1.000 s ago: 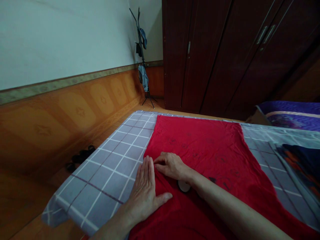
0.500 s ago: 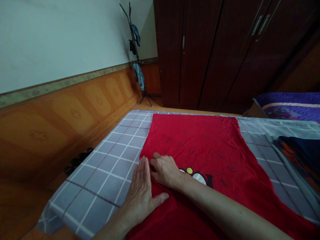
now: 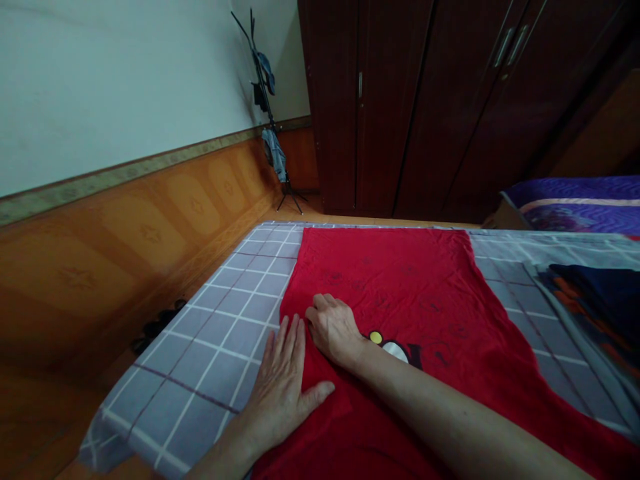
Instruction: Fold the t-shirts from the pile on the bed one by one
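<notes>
While I smooth the red printed cloth [image 3: 380, 273], my left hand [image 3: 278, 393] lies open, holding nothing; my right hand [image 3: 334, 328], curled just beside it, seems to pinch a fold [image 3: 311, 333] that next needs laying over

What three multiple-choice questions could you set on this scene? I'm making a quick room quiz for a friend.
1. Where does the coat stand stand?
A. On the bed
B. On the floor beside the wardrobe
C. Inside the wardrobe

2. What colour is the cloth under the right hand?
A. Green
B. White
C. Red

3. How does the left hand lie?
A. Flat, palm down
B. Clenched in a fist
C. Raised in the air

Answers:
1. B, its feet rest on the floor next to the wardrobe.
2. C, the cloth is red, with a printed figure beside the hand.
3. A, its fingers lie straight and the palm faces down.
</notes>
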`<state>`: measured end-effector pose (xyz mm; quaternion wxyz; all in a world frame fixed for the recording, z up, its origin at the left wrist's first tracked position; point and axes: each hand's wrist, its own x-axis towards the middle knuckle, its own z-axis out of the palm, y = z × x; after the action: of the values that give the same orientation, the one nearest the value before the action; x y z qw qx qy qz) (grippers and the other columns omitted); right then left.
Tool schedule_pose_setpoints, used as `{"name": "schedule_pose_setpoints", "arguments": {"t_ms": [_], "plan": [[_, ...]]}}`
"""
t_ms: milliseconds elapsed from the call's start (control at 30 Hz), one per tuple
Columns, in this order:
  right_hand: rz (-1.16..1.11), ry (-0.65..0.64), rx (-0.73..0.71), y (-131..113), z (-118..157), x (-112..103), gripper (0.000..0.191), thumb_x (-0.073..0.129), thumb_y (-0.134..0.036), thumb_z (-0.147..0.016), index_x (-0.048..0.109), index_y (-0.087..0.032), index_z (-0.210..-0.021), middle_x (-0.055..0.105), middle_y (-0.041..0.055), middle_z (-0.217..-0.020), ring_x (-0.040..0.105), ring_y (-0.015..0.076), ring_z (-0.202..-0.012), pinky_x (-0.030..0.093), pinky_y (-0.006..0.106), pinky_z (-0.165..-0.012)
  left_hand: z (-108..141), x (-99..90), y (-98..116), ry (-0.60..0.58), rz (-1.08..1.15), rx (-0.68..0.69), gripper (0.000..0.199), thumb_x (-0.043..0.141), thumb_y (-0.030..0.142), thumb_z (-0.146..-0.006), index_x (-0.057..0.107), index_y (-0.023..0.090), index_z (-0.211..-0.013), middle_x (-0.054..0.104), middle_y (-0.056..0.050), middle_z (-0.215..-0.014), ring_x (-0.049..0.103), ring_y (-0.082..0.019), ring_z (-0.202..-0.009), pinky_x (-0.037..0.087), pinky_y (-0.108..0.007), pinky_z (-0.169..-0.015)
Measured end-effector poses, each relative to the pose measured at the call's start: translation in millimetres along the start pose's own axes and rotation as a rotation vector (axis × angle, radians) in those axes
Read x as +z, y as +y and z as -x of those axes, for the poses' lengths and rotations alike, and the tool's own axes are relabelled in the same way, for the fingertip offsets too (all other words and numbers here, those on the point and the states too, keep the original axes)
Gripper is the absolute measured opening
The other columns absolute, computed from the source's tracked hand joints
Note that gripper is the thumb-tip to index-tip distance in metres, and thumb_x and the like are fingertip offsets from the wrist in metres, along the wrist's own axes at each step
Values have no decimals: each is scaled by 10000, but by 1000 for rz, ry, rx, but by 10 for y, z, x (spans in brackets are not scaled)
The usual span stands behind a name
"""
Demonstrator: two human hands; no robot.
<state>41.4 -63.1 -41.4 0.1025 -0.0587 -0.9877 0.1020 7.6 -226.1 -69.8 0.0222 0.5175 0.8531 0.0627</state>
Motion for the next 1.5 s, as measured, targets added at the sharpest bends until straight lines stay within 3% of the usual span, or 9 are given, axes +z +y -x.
{"name": "schedule_pose_setpoints", "arguments": {"t_ms": [200,367,633,767,867,1000,1200,1367,1500], "plan": [[-27,-4,51,15,3,-16,236,428,-174,-879,660,-174,-835,617,102,-925,548,212,-894,426,292,-734,-8,-4,8,-25,4,-65,901,367,659,-852,75,90,-1486,91,-187,-1533,27,-357,-1408,193,-571,-1104],[-65,-25,100,25,21,-97,228,448,-204,-870,675,-180,-888,651,91,-927,596,196,-889,443,262,-703,1,135,-55,96,-72,-10,845,393,618,-862,127,112,-1485,149,-178,-1529,63,-339,-1412,208,-557,-1103],[-124,32,294,534,905,-928,325,545,-302,-834,633,-206,-1132,654,69,-1133,596,200,-1044,439,268,-846,-57,169,-166,220,-159,182,848,436,596,-854,111,137,-1489,221,-163,-1517,145,-352,-1402,241,-602,-1075],[-43,26,617,1014,1668,-1216,346,551,-289,-825,642,-168,-1136,673,90,-1099,626,225,-976,447,296,-826,-55,-127,248,224,-8,461,778,467,528,-876,63,273,-1490,319,-72,-1493,320,-302,-1355,336,-526,-1067],[-23,-41,760,1204,2120,-1212,273,496,-265,-849,683,-176,-1029,708,77,-954,657,207,-864,452,268,-734,-21,-373,803,-14,143,769,681,493,464,-889,173,320,-1472,368,-42,-1468,427,-244,-1295,433,-403,-1022],[36,-73,869,1095,2465,-1108,279,464,-285,-885,657,-183,-1058,706,80,-945,659,226,-894,438,286,-730,-88,-542,1515,-213,278,1071,473,512,381,-896,470,194,-1328,544,-101,-1322,525,-252,-1191,433,-391,-1009],[221,-64,916,775,2703,-953,233,495,-354,-878,610,-165,-952,651,91,-930,645,245,-831,418,305,-649,-426,-387,1969,-236,319,1074,205,526,247,-887,599,157,-1055,630,-76,-1041,584,-216,-983,478,-357,-901],[277,55,994,655,2809,-827,138,506,-271,-857,588,-164,-826,599,143,-1082,584,265,-976,419,326,-761,-575,-71,1975,-156,508,982,251,486,172,-892,578,163,-1126,576,-77,-1160,524,-203,-1072,432,-347,-968],[204,195,1013,522,2819,-733,48,516,-194,-814,546,-189,-778,604,79,-891,551,241,-898,411,324,-747,-603,3,1921,-244,730,916,305,511,169,-881,554,174,-1183,567,-69,-1199,506,-186,-1124,402,-325,-1010]]}}
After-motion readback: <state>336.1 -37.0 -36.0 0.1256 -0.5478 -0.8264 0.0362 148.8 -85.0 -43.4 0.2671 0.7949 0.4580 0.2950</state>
